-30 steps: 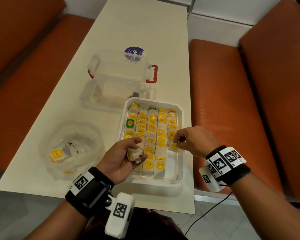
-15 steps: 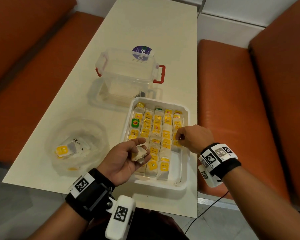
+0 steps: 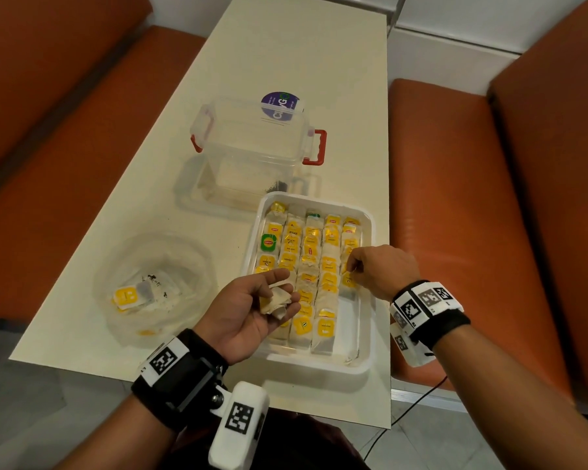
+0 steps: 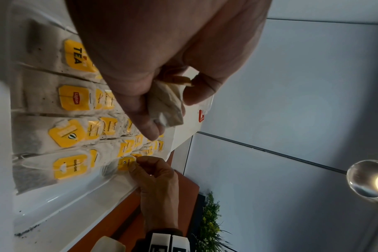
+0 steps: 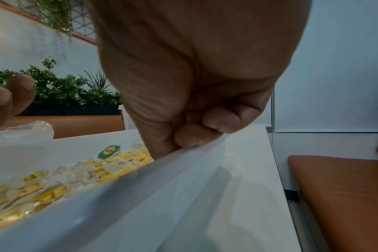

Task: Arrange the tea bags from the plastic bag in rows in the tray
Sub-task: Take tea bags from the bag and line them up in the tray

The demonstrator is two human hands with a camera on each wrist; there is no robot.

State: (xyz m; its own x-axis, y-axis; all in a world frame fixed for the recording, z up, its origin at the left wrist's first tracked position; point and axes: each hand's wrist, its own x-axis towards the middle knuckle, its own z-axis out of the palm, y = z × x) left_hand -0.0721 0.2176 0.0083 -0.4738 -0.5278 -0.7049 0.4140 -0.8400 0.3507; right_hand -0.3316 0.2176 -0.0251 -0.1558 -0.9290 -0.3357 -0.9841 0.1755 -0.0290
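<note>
Head view: my left hand (image 3: 252, 312) grasps crumpled tea bags (image 3: 277, 300) over the white tray (image 3: 367, 361) near the table's near right edge; my right hand (image 3: 382, 271) hovers over the right row, free floor nearer.

Left wrist: right fingers (image 4: 146, 161) pinch a yellow tag (image 4: 137, 155).

Right wrist: curled fingers above the tray's rim (image 5: 183, 153).

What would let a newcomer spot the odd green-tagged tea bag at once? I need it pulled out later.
Start at the white tray near the table's front edge, beside the plastic bag. Go to its leftmost column, third from the far end: the green-tagged tea bag. Its round green tag stands out among yellow ones.
</note>
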